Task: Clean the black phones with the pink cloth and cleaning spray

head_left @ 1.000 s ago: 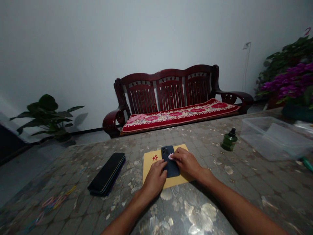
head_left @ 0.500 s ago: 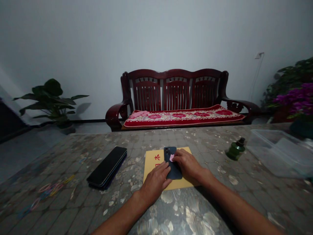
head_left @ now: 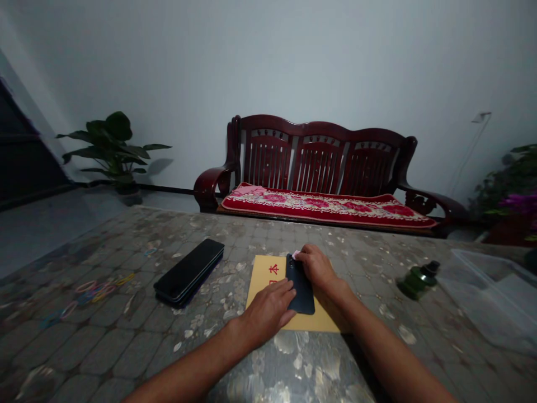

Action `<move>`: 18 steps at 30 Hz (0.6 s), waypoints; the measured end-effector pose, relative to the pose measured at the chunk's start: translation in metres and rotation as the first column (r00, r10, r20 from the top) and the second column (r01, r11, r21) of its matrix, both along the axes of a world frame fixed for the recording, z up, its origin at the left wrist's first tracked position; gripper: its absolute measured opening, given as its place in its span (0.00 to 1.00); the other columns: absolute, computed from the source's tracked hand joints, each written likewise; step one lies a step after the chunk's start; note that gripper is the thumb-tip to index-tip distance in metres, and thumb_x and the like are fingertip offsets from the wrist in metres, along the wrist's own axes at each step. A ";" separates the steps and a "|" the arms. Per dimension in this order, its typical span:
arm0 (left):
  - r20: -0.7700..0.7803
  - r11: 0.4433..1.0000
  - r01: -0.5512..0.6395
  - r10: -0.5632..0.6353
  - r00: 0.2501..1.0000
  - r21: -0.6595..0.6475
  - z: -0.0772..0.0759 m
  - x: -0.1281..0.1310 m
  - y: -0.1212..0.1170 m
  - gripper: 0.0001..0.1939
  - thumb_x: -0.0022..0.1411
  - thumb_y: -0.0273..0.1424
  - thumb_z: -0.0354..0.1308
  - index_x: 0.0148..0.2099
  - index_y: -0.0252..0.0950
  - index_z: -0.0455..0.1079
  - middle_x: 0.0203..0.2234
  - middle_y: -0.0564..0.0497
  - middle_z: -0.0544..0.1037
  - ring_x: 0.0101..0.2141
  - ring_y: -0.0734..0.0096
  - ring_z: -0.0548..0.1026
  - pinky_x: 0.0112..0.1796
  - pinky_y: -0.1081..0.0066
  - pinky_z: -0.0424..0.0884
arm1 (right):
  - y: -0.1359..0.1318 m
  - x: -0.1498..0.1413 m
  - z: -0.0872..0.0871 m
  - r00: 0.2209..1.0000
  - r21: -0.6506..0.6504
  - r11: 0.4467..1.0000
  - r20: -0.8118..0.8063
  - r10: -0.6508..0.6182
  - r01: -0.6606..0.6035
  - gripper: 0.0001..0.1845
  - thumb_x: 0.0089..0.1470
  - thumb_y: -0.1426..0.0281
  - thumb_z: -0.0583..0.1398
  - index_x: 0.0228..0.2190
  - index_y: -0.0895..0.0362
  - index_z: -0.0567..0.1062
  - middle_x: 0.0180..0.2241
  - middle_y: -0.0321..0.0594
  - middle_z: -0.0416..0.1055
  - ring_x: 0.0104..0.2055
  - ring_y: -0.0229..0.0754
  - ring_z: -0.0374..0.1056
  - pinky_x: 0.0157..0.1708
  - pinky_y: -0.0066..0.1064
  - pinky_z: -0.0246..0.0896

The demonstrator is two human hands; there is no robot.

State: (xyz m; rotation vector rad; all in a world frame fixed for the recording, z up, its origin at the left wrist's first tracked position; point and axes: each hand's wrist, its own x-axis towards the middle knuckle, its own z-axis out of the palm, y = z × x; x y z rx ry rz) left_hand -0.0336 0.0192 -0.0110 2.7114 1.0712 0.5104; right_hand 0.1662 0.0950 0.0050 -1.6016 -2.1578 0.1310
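Note:
A dark blue phone (head_left: 302, 288) lies back up on a yellow card (head_left: 264, 275) with red characters, on the patterned table (head_left: 126, 347). My left hand (head_left: 271, 310) rests flat on the phone's lower left edge, fingers stretched out. My right hand (head_left: 314, 263) is at the phone's top end, fingers pinched on a small pink wad (head_left: 296, 255) pressed against the camera area.
A stack of dark phones (head_left: 188, 271) lies to the left. Coloured rubber bands (head_left: 94, 288) are scattered further left. A small green bottle (head_left: 417, 278) and a clear plastic box (head_left: 495, 291) stand at the right. A red wooden bench (head_left: 327, 179) and plants are behind the table.
The view has swung to the left. My right hand with the pink wad has moved up to the phone's top edge. My left hand has stayed on the phone.

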 end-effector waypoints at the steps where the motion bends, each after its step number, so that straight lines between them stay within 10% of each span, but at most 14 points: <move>1: 0.011 1.000 0.004 -0.004 1.000 -0.006 0.000 0.000 0.000 0.20 0.63 0.30 0.64 0.57 0.33 0.73 0.58 0.38 0.75 0.60 0.53 0.72 0.60 0.57 0.68 | -0.002 0.000 0.000 1.000 0.001 1.000 0.022 0.006 -0.006 0.12 0.63 0.72 0.56 0.34 0.57 0.80 0.34 0.42 0.74 0.38 0.43 0.66 0.38 0.29 0.59; 12: 0.033 1.000 0.009 -0.008 0.999 -0.016 -0.005 -0.002 0.003 0.21 0.62 0.30 0.66 0.57 0.34 0.73 0.58 0.38 0.75 0.58 0.53 0.73 0.60 0.57 0.69 | -0.047 0.011 -0.002 0.968 0.027 0.974 0.119 0.220 -0.225 0.18 0.60 0.78 0.56 0.44 0.55 0.82 0.42 0.44 0.76 0.44 0.46 0.68 0.43 0.32 0.60; 18: 0.039 1.000 0.004 -0.003 0.999 -0.027 -0.008 -0.002 0.003 0.22 0.62 0.30 0.65 0.58 0.34 0.73 0.59 0.38 0.74 0.59 0.52 0.72 0.60 0.56 0.69 | -0.024 0.010 -0.004 0.987 0.032 0.995 0.135 0.091 -0.096 0.18 0.62 0.77 0.54 0.44 0.56 0.82 0.39 0.46 0.74 0.42 0.46 0.66 0.41 0.31 0.59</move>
